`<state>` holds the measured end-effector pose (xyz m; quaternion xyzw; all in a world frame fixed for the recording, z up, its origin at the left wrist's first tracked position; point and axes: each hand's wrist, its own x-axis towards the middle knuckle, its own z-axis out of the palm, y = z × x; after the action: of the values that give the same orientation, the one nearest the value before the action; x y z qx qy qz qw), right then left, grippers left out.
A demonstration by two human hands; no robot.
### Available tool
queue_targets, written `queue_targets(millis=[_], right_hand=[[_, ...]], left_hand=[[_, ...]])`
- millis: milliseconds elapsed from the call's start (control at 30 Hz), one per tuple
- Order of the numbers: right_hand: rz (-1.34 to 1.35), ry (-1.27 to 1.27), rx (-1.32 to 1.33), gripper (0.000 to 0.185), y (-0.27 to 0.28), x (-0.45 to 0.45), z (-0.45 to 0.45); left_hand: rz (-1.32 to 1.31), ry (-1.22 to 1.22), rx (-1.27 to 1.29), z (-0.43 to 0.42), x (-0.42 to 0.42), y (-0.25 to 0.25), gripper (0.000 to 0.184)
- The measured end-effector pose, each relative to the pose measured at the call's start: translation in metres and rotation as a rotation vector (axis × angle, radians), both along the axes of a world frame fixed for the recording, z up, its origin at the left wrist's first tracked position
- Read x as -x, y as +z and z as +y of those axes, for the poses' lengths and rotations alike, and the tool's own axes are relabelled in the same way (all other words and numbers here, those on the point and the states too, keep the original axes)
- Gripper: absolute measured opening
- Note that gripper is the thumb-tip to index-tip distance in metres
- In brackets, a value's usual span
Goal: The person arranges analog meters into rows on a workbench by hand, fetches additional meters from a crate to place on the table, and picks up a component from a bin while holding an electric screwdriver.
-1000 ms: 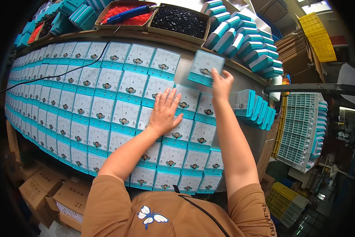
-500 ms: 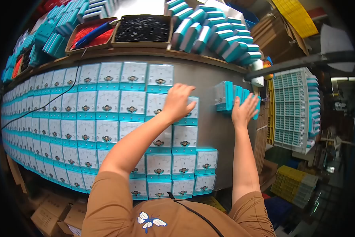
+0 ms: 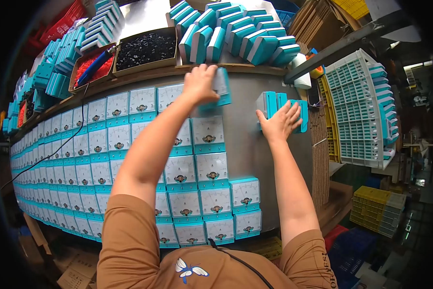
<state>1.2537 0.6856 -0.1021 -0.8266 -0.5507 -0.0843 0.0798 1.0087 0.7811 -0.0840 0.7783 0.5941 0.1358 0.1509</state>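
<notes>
My left hand [image 3: 200, 85] is at the far end of the rows, its fingers curled over a panel meter [image 3: 223, 87] with a white face and turquoise body. That meter is slightly blurred and tilted, at the right end of the farthest row. To the right, my right hand [image 3: 280, 123] lies with fingers spread against several turquoise meters [image 3: 269, 102] standing on edge. Beneath my left forearm and beyond it, rows of panel meters [image 3: 210, 131] lie face up, close together, each with a dial. My forearm hides some of them.
Behind the grey tabletop [image 3: 248, 149], a shelf holds stacked turquoise meters [image 3: 240, 36], a box of small black parts [image 3: 146, 50] and a box of red parts [image 3: 98, 70] with a blue screwdriver-like tool [image 3: 93, 67]. A white crate [image 3: 354, 106] stands right. A black cable [image 3: 50, 156] crosses the meters.
My left hand has moved from a second-row meter to the farthest row, with another meter in it. My right hand stays by the standing meters, fingers more spread. The view has shifted.
</notes>
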Motion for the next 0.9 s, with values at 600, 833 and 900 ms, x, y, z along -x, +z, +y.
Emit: queue_targets(millis=[600,833,900], right_hand=[[1.657,-0.058,0.032,0.05,-0.015,-0.002,-0.154],[1.286,0.066,-0.261,0.066,-0.037,0.008,-0.055],[1.143,0.059,-0.024,0.067,-0.053,0.014,-0.046]], left_hand=[[0.107,-0.015,-0.157,-0.07,0.023,-0.081,0.078],[0.124,-0.001,-0.197,-0.071,0.02,-0.08,0.079],[0.11,-0.002,-0.192,-0.07,0.02,-0.077,0.079]])
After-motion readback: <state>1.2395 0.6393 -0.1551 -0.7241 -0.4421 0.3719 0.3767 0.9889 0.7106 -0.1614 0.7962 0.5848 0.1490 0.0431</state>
